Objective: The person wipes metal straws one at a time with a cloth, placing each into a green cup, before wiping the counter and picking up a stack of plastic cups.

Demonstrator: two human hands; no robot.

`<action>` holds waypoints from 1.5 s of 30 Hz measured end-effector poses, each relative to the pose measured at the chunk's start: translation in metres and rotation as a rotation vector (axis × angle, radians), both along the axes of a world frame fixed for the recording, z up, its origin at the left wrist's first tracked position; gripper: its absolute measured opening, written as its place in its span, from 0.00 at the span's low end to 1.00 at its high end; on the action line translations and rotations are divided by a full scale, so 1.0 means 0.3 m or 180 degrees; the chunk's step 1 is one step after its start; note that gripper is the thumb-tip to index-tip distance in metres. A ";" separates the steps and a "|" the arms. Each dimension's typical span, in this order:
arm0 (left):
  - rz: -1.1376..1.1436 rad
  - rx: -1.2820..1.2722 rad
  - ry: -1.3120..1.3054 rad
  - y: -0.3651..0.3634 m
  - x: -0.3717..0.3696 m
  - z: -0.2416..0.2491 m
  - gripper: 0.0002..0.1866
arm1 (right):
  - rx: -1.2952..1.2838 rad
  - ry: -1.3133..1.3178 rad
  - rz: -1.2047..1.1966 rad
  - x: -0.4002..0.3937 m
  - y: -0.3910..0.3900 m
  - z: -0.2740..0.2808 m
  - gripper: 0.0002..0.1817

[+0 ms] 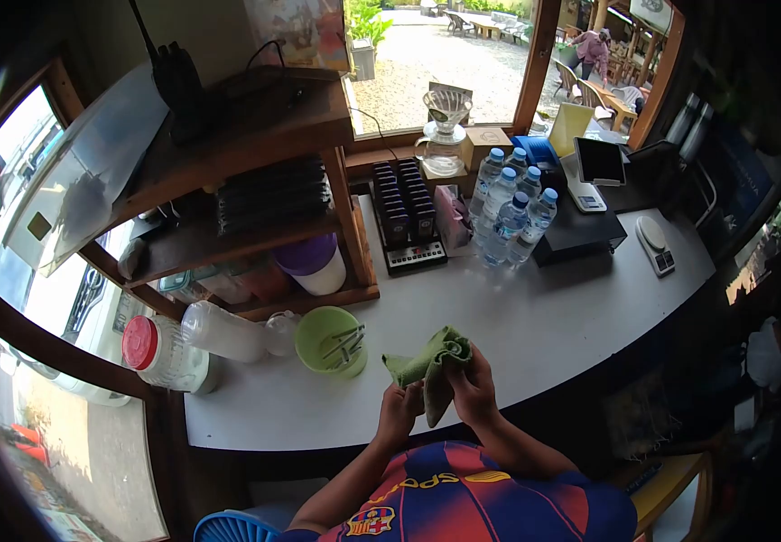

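Both of my hands grip a green cloth (428, 369) above the front edge of the white counter. My left hand (400, 409) pinches its lower left side, while my right hand (474, 390) is wrapped round the bunched right side. Part of the cloth hangs down between the hands; whether anything is wrapped inside cannot be seen. Just left of the cloth stands a light green tub (323, 336) with several thin metal utensils (347, 343) in it.
A red-lidded jar (140, 342) and a translucent container (223, 332) stand at the left, below a wooden shelf (255, 244). Behind are a pager rack (406, 217), several water bottles (508, 217), a black cash drawer (580, 237) and a small scale (654, 244). Another person (593, 52) is outside.
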State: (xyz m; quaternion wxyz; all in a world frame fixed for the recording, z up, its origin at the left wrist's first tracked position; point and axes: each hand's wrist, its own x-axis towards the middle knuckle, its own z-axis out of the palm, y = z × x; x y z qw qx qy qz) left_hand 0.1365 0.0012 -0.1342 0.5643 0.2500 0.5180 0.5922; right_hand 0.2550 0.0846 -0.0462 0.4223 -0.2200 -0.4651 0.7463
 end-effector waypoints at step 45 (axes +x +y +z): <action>0.1578 0.0129 0.4492 -0.061 -0.376 0.331 0.21 | 0.1283 -0.1356 0.0950 0.088 0.049 -0.448 0.08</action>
